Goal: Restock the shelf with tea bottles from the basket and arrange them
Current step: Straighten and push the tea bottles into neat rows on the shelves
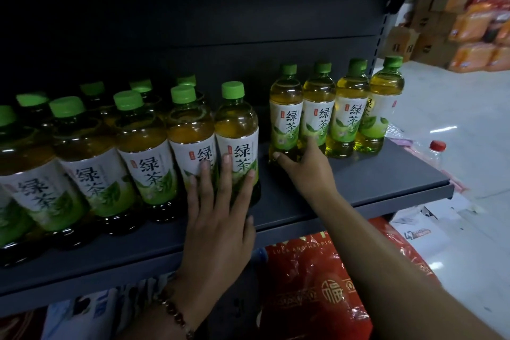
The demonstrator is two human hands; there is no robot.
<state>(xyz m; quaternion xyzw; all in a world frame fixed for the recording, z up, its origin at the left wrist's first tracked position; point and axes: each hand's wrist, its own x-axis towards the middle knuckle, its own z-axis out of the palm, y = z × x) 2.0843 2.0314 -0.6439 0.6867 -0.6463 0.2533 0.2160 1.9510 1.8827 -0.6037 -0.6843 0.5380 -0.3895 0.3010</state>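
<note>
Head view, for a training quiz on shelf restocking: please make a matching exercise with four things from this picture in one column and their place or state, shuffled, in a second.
Things:
1. left hand
2. right hand
3. red-capped bottle
4. red plastic bag

Places or states:
A. below the shelf
B. off the shelf's right end
C. fingers straight, flat against front-row green tea bottles
D. at the base of the leftmost bottle in the right-hand group of four

Pairs: 1-C, 2-D, 3-B, 4-A
</note>
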